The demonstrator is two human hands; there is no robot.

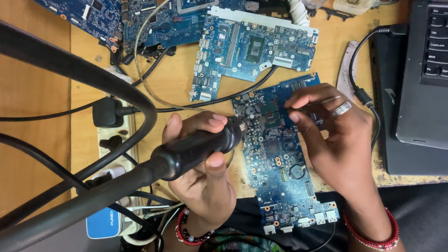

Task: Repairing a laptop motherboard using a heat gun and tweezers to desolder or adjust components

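— Two hands over one board, then? Start with what's closest to the person.

— Closest is the blue circuit board [280,163], its near end hanging off the table edge over the lap, its far end out on the wooden table [179,79]. The left hand [204,162] is wrapped tight round a black hot-air handle [200,145], fingers closed over the barrel, thumb on top. The nozzle tip sits right at the board's upper left part. A thick black hose [67,69] runs back from the handle, loops up and fills the left of the view.

— And the other hand?

— The right hand [331,135] is on the far half of the board, thumb and forefinger pinched together on a thin metal tool, tweezers by the look of it [317,106], though its tip is too small to make out. There's a ring on one finger, a red beaded bracelet [373,236] on that wrist, and a dark beaded one [190,234] on the left.

— What's around them?

— Just left of the left hand, a white power strip [112,143] with black plugs in it. To the right, a black laptop [444,75], a black cable [364,68] curling beside it. Further out, another blue board [252,50] lies just beyond the one being worked on, close but apart as far as I can tell, with more boards [83,0] at the far edge of the table.
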